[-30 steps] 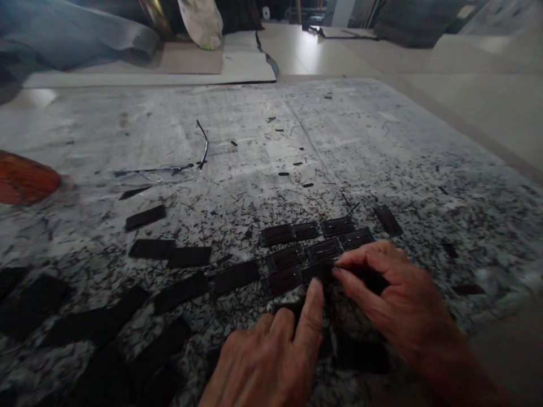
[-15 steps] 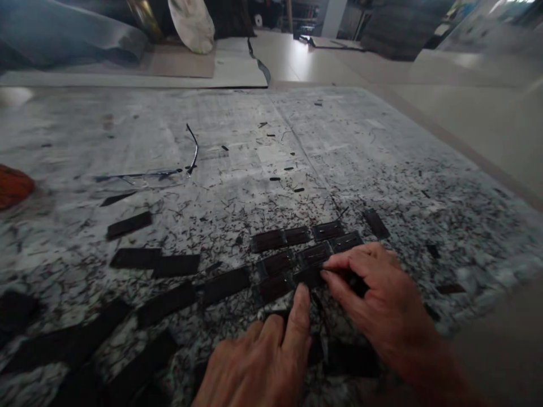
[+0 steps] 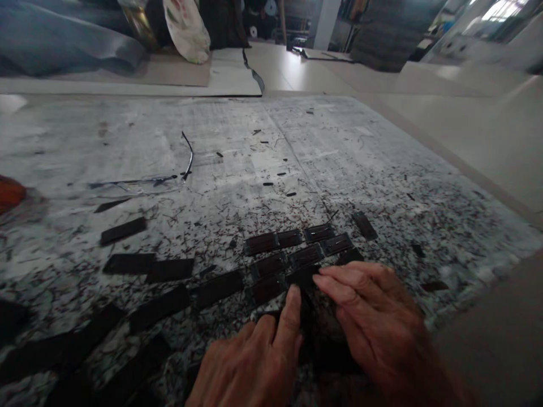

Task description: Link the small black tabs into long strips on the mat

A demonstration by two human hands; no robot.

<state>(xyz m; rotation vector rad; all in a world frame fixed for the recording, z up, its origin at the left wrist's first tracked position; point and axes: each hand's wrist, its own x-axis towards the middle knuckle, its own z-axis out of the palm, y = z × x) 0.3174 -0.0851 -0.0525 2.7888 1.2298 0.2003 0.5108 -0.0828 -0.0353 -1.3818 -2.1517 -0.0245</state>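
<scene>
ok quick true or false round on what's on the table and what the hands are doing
1. Both the left hand and the right hand touch the dark rectangular pieces. True.
2. The right hand grips scissors. False: no tool shows; its fingers lie flat over the pieces.
3. A pair of glasses lies on the table, left of and beyond the hands. True.
4. The dark rectangular pieces stand in one tall pile. False: they lie flat, several side by side in rows.
</scene>
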